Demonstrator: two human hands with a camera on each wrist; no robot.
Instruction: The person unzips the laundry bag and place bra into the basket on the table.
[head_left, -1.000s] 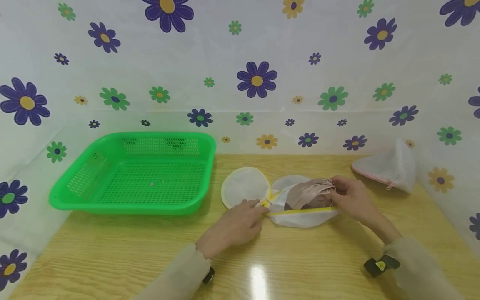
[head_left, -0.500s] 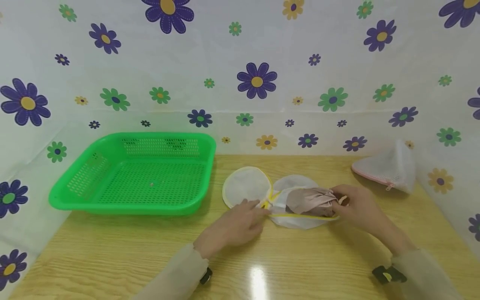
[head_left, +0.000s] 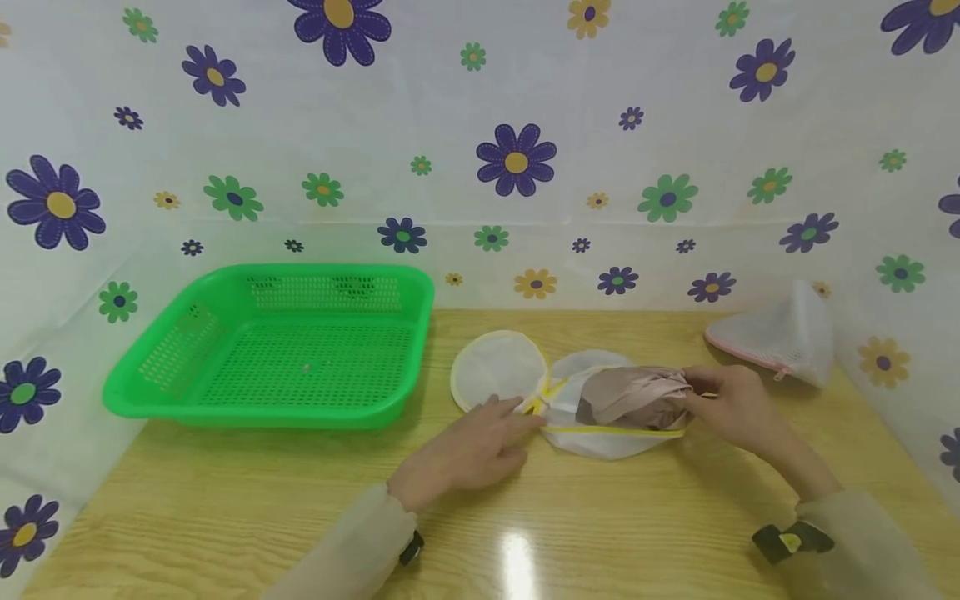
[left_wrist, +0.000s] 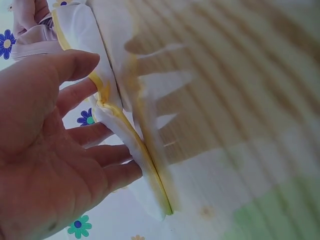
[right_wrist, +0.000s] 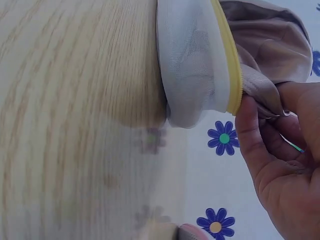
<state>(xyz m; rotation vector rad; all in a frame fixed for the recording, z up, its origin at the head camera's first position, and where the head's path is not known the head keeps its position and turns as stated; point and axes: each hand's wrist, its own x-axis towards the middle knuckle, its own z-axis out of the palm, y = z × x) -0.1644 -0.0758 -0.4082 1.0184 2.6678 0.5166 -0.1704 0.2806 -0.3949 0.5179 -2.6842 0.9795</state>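
On the wood-grained table (head_left: 600,533), in the head view, a white bag with yellow edging (head_left: 600,445) is seen lying in two rounded parts, joined at a gathered yellow crossing, the left part flattened into a disc and the right part gaping. In that gaping part a mauve cloth (head_left: 626,396) is held, its right end drawn up to the bag's mouth. The gathered crossing is touched by the left hand (head_left: 476,450), whose fingers are extended and loose, with nothing gripped. The right end of the cloth is pinched by the right hand (head_left: 738,408). To the left, well apart from the cloth, a green basket (head_left: 262,412) with perforated walls is set; at the far right a white mesh bag with a pink zip (head_left: 802,350) is stood against the flowered backdrop (head_left: 570,83). A dark band (head_left: 795,542) is worn at the right wrist, over the pale sleeve (head_left: 862,533). In the left wrist view, the palm is turned to the camera and the fingers are spread along the yellow edging, the thumb kept apart from them; the cloth is shown at the upper left corner. In the right wrist view, a fold of the cloth is clasped between thumb and fingers, just beside the end of the yellow edging, with more of it bunched above.
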